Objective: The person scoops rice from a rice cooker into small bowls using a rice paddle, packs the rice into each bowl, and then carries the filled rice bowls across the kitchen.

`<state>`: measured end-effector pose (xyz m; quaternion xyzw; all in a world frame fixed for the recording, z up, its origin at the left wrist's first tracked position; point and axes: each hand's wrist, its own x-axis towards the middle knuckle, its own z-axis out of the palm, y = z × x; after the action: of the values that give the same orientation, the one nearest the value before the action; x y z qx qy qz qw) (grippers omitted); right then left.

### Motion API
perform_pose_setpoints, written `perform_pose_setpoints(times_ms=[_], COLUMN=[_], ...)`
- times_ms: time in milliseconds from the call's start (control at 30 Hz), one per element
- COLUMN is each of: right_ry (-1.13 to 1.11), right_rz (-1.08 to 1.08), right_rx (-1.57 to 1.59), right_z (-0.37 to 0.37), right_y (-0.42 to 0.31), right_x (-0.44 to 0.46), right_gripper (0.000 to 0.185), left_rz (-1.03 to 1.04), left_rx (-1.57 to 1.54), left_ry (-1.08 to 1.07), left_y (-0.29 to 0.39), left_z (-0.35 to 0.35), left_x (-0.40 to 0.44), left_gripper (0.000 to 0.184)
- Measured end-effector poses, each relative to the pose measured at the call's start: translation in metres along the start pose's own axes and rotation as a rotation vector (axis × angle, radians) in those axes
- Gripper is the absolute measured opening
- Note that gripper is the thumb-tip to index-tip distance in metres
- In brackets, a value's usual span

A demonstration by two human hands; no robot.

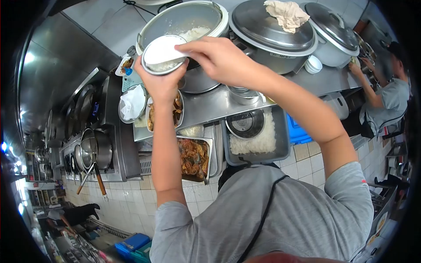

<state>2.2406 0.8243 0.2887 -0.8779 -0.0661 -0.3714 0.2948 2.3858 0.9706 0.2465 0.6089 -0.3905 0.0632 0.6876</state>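
My left hand [161, 85] is wrapped round a small metal bowl [154, 72] and holds it up over the counter. White rice [165, 66] shows inside the bowl. My right hand [219, 59] grips a white rice paddle [161, 50], its flat blade lying across the bowl's top and hiding part of the rice. Just behind the bowl stands a large open rice pot [153, 31] with some rice on its far inner side. Below my left hand is a dish of browned food [179, 115], partly covered by my forearm.
Lidded pots [272, 41] line the counter's back, one topped by a crumpled cloth [287, 15]. White cups [313, 64] are stacked at right. Below sit a grey tub of rice [254, 144] and a metal tray of cooked food [193, 158]. Another person [388, 94] works at far right.
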Motion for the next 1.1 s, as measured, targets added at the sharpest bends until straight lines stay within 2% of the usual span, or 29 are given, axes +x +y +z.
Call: perform_pose_setpoints(times_ms=[33,67,100,133,200,233,267,333,367,400,467,500,533,600,633,733,800,867,900,933,1000,1067,1100], right_ry=[0.152,0.146,0.129,0.111,0.197,0.05,0.047,-0.108,0.031,0.032,-0.064,-0.232,-0.235,-0.093,-0.309,-0.346,-0.305,-0.13,-0.161,-0.167,-0.206,-0.195,-0.213], right_rz=[0.044,0.04,0.22,0.405,0.417,0.58,0.593,0.826,0.677,0.682,0.399,0.566,0.572,0.474,0.568,0.577,0.531,0.598,0.708,0.715,0.9,0.926,0.862], right_rx=[0.164,0.175,0.308,0.438,0.418,0.481,0.485,0.543,0.484,0.481,0.244,0.259,0.256,0.172,0.123,0.121,0.137,0.298,0.29,0.291,0.234,0.213,0.067], right_z=[0.007,0.016,0.028,0.04,0.072,0.063,0.061,0.062,0.073,0.089,0.104,0.098,0.101,0.113,0.113,0.123,0.123,0.111,0.104,0.106,0.115,0.119,0.122], right_y=[-0.005,-0.01,-0.015,-0.019,-0.026,-0.026,-0.019,-0.001,0.009,0.024,0.041,0.05,0.057,0.071,0.066,0.087,0.092,0.08,0.072,0.075,0.088,0.093,0.097], right_x=[-0.011,-0.025,-0.044,-0.063,-0.097,-0.1,-0.106,-0.12,-0.137,-0.157,-0.188,-0.193,-0.199,-0.216,-0.223,-0.229,-0.234,-0.229,-0.228,-0.236,-0.256,-0.258,-0.259], right_gripper=[0.029,0.029,0.03,0.03,0.031,0.031,0.031,0.03,0.031,0.031,0.035,0.035,0.035,0.031,0.031,0.031,0.035,0.041,0.035,0.035,0.029,0.029,0.031], left_rz=[0.047,0.097,0.011,0.056,0.083,0.035,0.023,-0.186,-0.203,-0.208,-0.288,-0.389,-0.395,-0.427,-0.483,-0.447,-0.478,-0.498,-0.521,-0.531,-0.517,-0.482,-0.378], left_rx=[0.06,0.121,0.09,0.104,0.348,0.261,0.265,0.048,0.15,0.148,0.312,0.177,0.174,0.244,0.225,0.283,0.249,0.59,0.505,0.504,0.594,0.566,0.585], left_ry=[0.082,0.166,0.223,0.235,0.247,0.238,0.233,0.267,0.235,0.233,0.117,0.098,0.097,-0.054,-0.061,-0.047,-0.08,-0.09,-0.121,-0.122,-0.125,-0.153,-0.132], left_y=[0.0,0.003,0.009,-0.012,-0.015,-0.027,-0.039,-0.061,-0.068,-0.081,-0.105,-0.115,-0.128,-0.15,-0.158,-0.187,-0.201,-0.2,-0.198,-0.201,-0.204,-0.194,-0.188], left_z=[0.002,0.006,0.013,0.014,0.026,0.023,0.023,0.024,0.025,0.027,0.032,0.033,0.032,0.032,0.035,0.046,0.044,0.043,0.038,0.034,0.028,0.019,0.015], left_x=[-0.015,-0.029,-0.046,-0.063,-0.094,-0.107,-0.119,-0.148,-0.16,-0.17,-0.198,-0.21,-0.219,-0.235,-0.238,-0.254,-0.263,-0.255,-0.249,-0.25,-0.254,-0.257,-0.258], left_gripper=[0.111,0.111,0.114,0.116,0.117,0.115,0.115,0.112,0.112,0.112,0.111,0.114,0.114,0.116,0.116,0.117,0.12,0.124,0.129,0.129,0.13,0.124,0.118])
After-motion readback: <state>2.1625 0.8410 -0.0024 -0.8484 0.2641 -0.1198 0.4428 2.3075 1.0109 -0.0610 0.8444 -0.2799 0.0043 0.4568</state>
